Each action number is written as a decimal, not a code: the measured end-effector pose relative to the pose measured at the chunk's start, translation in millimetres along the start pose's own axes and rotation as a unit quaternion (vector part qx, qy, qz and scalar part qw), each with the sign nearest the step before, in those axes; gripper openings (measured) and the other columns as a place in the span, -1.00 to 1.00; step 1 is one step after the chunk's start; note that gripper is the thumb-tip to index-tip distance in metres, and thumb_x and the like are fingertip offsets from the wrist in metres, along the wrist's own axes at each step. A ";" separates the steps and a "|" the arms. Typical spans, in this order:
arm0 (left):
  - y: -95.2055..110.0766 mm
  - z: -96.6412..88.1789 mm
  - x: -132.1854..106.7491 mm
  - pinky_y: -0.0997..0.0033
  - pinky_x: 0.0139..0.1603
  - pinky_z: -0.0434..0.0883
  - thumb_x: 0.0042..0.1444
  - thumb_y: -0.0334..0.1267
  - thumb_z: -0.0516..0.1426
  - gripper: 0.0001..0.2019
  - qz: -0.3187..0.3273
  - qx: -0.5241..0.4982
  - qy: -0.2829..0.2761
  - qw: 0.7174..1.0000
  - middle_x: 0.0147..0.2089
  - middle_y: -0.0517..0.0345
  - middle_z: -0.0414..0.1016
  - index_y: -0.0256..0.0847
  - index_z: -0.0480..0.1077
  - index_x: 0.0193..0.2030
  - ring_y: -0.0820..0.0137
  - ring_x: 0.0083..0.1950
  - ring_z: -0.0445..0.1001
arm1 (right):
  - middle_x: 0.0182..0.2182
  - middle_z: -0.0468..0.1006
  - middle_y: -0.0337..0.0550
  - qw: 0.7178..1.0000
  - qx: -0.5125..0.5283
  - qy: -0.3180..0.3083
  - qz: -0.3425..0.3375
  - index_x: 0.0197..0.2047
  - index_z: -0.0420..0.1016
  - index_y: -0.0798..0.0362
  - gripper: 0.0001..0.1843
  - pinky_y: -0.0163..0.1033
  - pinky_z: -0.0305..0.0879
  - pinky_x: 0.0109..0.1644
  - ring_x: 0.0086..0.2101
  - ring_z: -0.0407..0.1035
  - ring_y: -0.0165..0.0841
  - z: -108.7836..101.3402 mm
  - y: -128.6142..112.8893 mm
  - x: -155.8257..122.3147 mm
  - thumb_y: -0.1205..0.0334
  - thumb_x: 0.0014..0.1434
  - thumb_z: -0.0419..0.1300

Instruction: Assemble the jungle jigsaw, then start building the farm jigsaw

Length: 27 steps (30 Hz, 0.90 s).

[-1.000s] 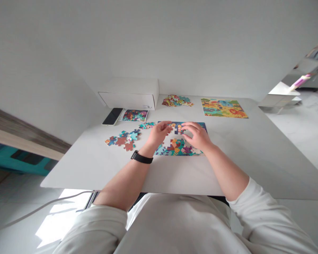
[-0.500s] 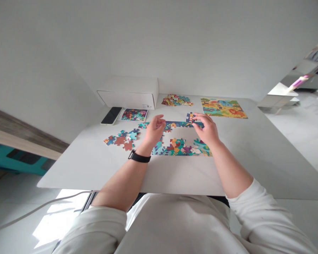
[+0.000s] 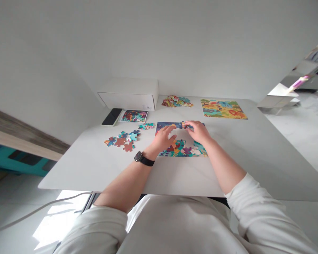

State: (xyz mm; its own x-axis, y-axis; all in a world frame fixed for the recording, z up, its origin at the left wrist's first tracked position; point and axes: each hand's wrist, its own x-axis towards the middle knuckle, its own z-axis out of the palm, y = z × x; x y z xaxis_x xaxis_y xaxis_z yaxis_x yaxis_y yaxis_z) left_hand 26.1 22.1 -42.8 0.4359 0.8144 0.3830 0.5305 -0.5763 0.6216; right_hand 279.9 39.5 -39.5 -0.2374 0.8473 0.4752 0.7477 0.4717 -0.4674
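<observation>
A partly assembled jigsaw puzzle [image 3: 175,152] lies on the white table, with a bare gap in its middle. My right hand [image 3: 197,131] is closed on a puzzle piece [image 3: 183,124] at the upper edge of the gap, against the dark blue top strip. My left hand [image 3: 163,138] rests over the puzzle's left part, its fingers apart and fingertips touching the surface near the top strip. This hand covers part of the left side. Left of the puzzle lie several loose puzzle pieces [image 3: 120,141], and a smaller group of pieces [image 3: 146,126] sits nearer to it.
A white box [image 3: 127,100] stands against the wall. In front of it are a phone [image 3: 112,116] and a picture card [image 3: 134,115]. A heap of pieces [image 3: 177,101] lies at the back, and a yellow animal puzzle [image 3: 224,108] at the back right.
My right hand has moved left with the piece, bringing it down to the gap's upper edge. My left hand has moved right and lowered onto the puzzle.
</observation>
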 end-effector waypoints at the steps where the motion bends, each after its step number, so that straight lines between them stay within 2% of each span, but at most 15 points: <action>1: -1.0 2.4 -0.2 -0.01 0.42 0.44 0.32 -0.29 0.20 -0.57 0.012 0.009 -0.015 1.000 0.32 -0.16 0.56 -0.18 0.49 0.31 0.06 0.34 0.53 | 0.10 0.73 -0.11 1.000 -0.007 -0.014 -0.001 0.01 0.69 -0.13 -0.70 0.20 0.45 0.32 0.11 0.57 -0.07 4.4 1.5 -1.5 0.38 0.25 0.32; 6: -3.7 12.3 -1.2 -0.11 0.54 0.32 0.32 -0.18 0.26 -0.51 0.060 0.053 -0.071 0.994 0.40 -0.20 0.50 -0.18 0.48 0.36 -0.01 0.47 0.42 | 0.09 0.74 -0.11 0.998 -0.029 -0.046 -0.009 0.02 0.70 -0.12 -0.69 0.18 0.45 0.31 0.11 0.59 -0.06 12.7 4.0 -7.4 0.39 0.26 0.33; 10: -3.2 16.7 -2.0 -0.13 0.58 0.26 0.30 -0.08 0.29 -0.45 0.062 0.074 -0.094 0.991 0.45 -0.18 0.47 -0.16 0.46 0.39 -0.04 0.52 0.37 | 0.07 0.75 -0.11 0.997 -0.049 -0.061 -0.006 0.01 0.71 -0.12 -0.71 0.18 0.49 0.26 0.08 0.60 -0.05 12.7 2.9 -9.1 0.36 0.28 0.34; 18: 0.2 18.1 -3.9 -0.12 0.60 0.21 0.34 -0.01 0.25 -0.43 0.048 0.104 -0.120 0.986 0.49 -0.10 0.43 -0.10 0.43 0.43 -0.01 0.54 0.34 | 0.08 0.74 -0.09 0.994 -0.073 -0.081 -0.004 0.04 0.72 -0.10 -0.71 0.14 0.44 0.31 0.12 0.57 -0.07 14.8 2.2 -10.2 0.35 0.31 0.32; 27: 2.4 21.1 -2.4 -0.06 0.60 0.22 0.37 -0.01 0.22 -0.44 0.041 0.126 -0.124 0.983 0.48 -0.11 0.44 -0.14 0.42 0.44 0.01 0.55 0.32 | 0.11 0.74 -0.09 0.992 -0.093 -0.085 -0.012 0.07 0.73 -0.07 -0.71 0.09 0.41 0.32 0.12 0.56 -0.07 15.1 3.1 -9.9 0.33 0.34 0.30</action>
State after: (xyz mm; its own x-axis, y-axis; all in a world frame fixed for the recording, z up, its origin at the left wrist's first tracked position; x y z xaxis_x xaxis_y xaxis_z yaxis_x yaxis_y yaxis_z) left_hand 41.7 17.3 -56.6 0.6314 0.7415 0.2271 0.6366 -0.6628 0.3943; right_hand 275.2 36.3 -56.9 -0.3464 0.8723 0.3451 0.8379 0.4531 -0.3044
